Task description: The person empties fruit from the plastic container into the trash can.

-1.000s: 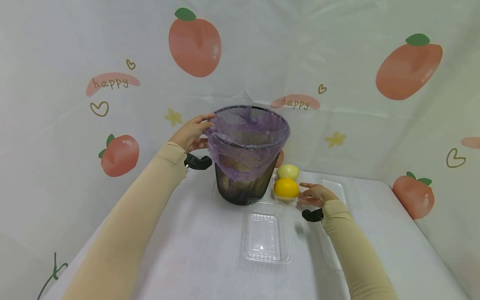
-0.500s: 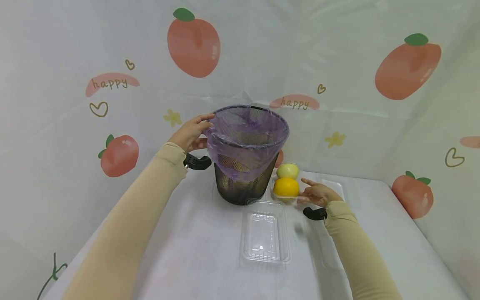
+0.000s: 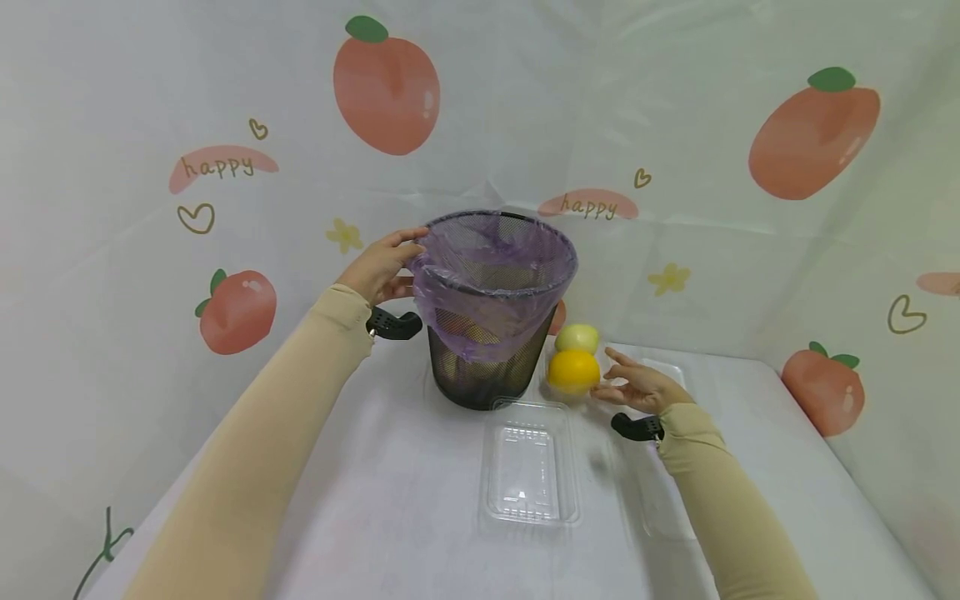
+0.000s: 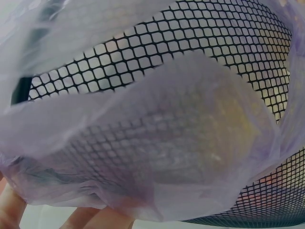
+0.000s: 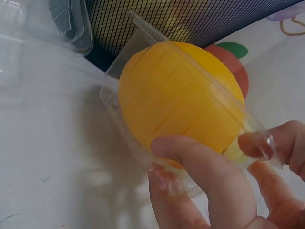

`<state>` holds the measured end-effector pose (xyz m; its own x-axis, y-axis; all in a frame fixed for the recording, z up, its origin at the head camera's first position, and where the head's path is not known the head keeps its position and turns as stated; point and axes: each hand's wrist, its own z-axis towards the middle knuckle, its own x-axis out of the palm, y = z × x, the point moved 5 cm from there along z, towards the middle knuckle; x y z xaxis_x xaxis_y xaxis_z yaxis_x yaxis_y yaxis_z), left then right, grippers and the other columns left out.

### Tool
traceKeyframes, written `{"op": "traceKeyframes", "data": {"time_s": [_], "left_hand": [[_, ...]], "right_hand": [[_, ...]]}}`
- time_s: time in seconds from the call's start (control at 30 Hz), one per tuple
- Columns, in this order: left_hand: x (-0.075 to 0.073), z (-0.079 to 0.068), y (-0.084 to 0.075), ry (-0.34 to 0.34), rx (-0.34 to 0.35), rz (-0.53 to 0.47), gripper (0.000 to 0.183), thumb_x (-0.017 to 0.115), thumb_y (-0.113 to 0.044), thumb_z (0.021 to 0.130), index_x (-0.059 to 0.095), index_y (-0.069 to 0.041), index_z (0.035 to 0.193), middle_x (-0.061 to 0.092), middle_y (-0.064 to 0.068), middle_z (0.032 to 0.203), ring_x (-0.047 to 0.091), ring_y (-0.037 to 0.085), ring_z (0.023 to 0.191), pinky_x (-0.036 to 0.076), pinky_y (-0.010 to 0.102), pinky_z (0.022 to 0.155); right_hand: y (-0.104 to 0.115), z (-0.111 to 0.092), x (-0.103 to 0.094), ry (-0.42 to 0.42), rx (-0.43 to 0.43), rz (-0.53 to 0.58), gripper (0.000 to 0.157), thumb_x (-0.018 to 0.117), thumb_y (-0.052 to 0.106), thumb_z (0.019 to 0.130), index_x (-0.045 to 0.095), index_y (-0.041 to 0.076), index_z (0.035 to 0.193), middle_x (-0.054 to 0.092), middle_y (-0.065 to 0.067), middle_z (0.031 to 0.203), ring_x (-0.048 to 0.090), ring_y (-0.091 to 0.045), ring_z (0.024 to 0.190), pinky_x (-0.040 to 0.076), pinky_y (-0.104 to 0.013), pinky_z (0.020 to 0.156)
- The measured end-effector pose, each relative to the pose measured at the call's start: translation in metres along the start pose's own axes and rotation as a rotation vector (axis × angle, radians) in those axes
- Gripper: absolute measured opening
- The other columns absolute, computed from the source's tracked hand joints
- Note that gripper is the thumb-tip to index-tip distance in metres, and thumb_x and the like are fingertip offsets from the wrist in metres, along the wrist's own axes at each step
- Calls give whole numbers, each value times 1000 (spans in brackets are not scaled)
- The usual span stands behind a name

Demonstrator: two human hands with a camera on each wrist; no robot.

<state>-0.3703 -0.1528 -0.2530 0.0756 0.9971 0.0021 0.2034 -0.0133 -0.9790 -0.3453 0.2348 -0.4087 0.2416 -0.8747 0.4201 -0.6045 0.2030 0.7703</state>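
Clear plastic box [image 5: 125, 112] is gripped at its near edge by my right hand [image 3: 641, 387], fingers and thumb around the corner. Inside lies an orange-yellow fruit [image 5: 181, 95], with a pale yellow-green fruit [image 3: 577, 338] behind it. In the right wrist view the box is tilted and its shadow falls on the table. A black mesh wastebasket [image 3: 480, 379], lined with a purple plastic bag [image 3: 480, 321], stands just left of the box. My left hand [image 3: 380, 268] rests fairly straight fingers against the basket's left rim; the bag partly hides them in the left wrist view.
On the white table [image 3: 390, 500], a clear plastic tray [image 3: 525, 467] lies in front of the basket. Another flat clear plastic piece [image 3: 660, 492] lies partly under my right forearm. A fruit-printed sheet [image 3: 480, 100] hangs close behind the basket.
My right hand has shifted slightly right, and the box with both fruits has risen a little in the head view. My left hand stays at the rim.
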Motion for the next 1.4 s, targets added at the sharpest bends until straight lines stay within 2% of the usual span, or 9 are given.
{"op": "traceKeyframes", "data": {"time_s": [0.23,0.73,0.8,0.9,1.0,1.1,1.17,1.27,1.4], "left_hand": [[0,-2,0,-2,3,3,46,46,-20,102,41,-31,147,43,3,109,58,12,72,53,24,61],[0,-4,-1,3,5,5,46,46,-19,103,41,-31,147,43,4,108,58,12,69,53,23,60],[0,-5,-1,3,7,9,46,46,-19,103,41,-31,147,43,4,108,58,12,71,53,23,60],[0,-5,-1,5,10,10,46,46,-19,103,41,-31,147,43,3,110,58,12,72,53,23,61],[0,-3,0,8,11,7,46,46,-19,103,41,-31,147,44,3,110,58,12,72,53,23,61],[0,-2,0,7,9,0,47,46,-19,103,41,-30,147,44,4,109,58,12,72,53,23,61],[0,-2,0,4,8,-1,46,47,-19,102,41,-31,147,44,4,108,57,11,71,53,23,61],[0,-2,0,2,5,0,46,47,-19,102,42,-31,147,44,4,108,58,12,71,53,23,62],[-1,-2,0,7,5,7,46,46,-19,103,41,-31,147,43,3,111,58,12,74,53,23,63]], "right_hand": [[1,-7,-2,11,-23,49,77,31,-5,101,-11,32,154,-17,-28,155,64,-32,105,37,-31,104],[8,-39,-9,46,-97,180,75,39,3,103,-3,38,154,-18,-24,156,67,-33,100,43,-27,101],[10,-45,-9,42,-101,218,74,41,4,103,0,40,153,-12,-31,154,66,-35,103,43,-27,102],[13,-54,-9,45,-108,264,73,43,4,102,6,42,152,24,-40,141,64,-38,104,44,-27,101],[19,-62,-8,57,-124,284,63,44,4,102,29,45,148,49,-28,118,64,-38,104,47,-27,98],[25,-70,-5,83,-157,285,47,44,5,102,59,40,130,47,-27,117,65,-36,103,50,-28,94],[30,-74,-3,87,-183,281,40,44,5,102,69,32,115,41,-25,119,65,-36,103,52,-30,92],[37,-82,1,86,-215,281,46,43,5,102,63,38,126,40,-24,118,65,-35,101,53,-32,90],[45,-90,6,68,-245,277,61,44,6,102,31,44,147,46,-22,115,66,-34,100,55,-32,87]]}}
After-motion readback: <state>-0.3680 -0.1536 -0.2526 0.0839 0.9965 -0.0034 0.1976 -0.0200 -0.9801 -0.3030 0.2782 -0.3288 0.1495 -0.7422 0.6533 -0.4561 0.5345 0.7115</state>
